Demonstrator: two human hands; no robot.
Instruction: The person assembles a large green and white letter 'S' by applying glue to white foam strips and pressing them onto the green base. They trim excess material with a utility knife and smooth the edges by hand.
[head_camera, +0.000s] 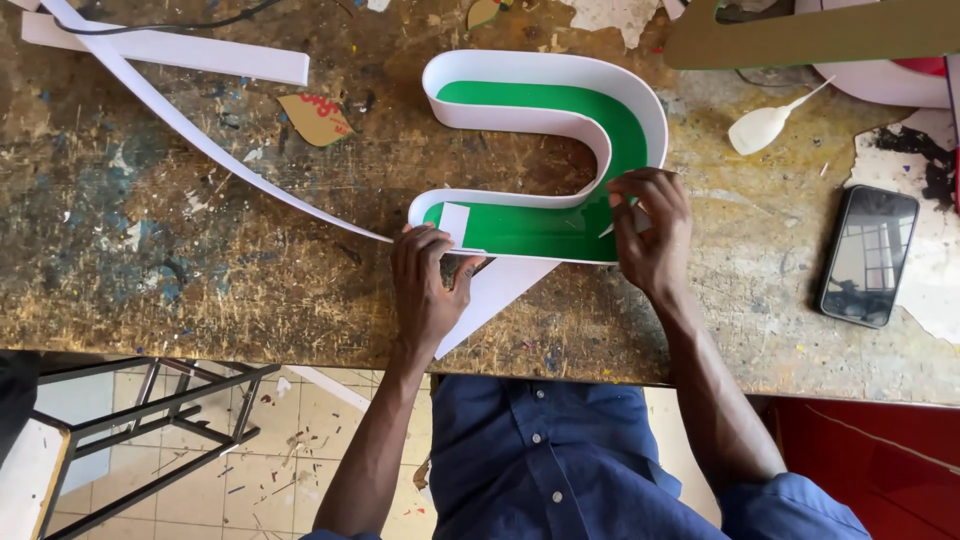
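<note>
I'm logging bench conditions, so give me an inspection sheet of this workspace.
Surface: worn, paint-stained wooden bench.
Job's things: curved green letter form with white rim; long white strip running to its corner.
Clutter: phone, white plastic spoon, paper scraps, cardboard cutout.
Grippers: left hand presses the strip at the form's lower edge; right hand steadies the form.
Cables: black cable at top edge.
Surroundings: metal frame on tiled floor.

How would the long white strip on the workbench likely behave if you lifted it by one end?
The white strip would probably flop and sag: it is thin, narrow and very long, and already curves across the workbench. It likely feels light for its length. It still seems springy rather than limp, since it stands on edge around the green letter near the left hand.
</note>
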